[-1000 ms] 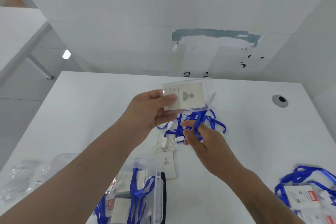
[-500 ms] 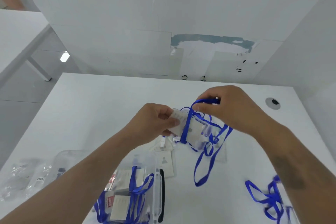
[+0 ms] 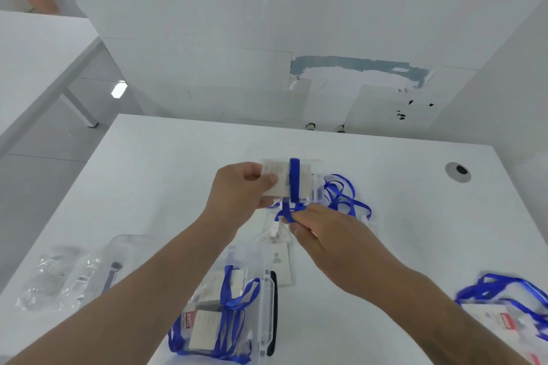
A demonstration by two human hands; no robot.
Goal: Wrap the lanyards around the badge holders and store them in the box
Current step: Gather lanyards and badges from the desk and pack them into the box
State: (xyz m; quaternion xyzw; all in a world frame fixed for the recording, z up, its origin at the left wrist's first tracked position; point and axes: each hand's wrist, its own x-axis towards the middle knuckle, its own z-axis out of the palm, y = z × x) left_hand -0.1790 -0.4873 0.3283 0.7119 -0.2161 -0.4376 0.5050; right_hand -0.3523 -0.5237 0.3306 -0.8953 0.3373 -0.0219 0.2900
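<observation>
Blue lanyard [image 3: 294, 179] around held badge holder [image 3: 286, 178]

Plain office or workroom: white desks [image 3: 178, 157], bare patched wall [image 3: 355, 68].

Both forearms reach forward; left hand [image 3: 237, 190] and right hand [image 3: 332, 234] each pinch tight.

Table [image 3: 166, 163] open from 9 to 12 o'clock. Blockers: clear box [image 3: 237, 320] at 6, plastic bags [image 3: 59, 281] at 8, loose lanyards [image 3: 344, 195] at 2, badge pile [image 3: 510, 314] at 4.
</observation>
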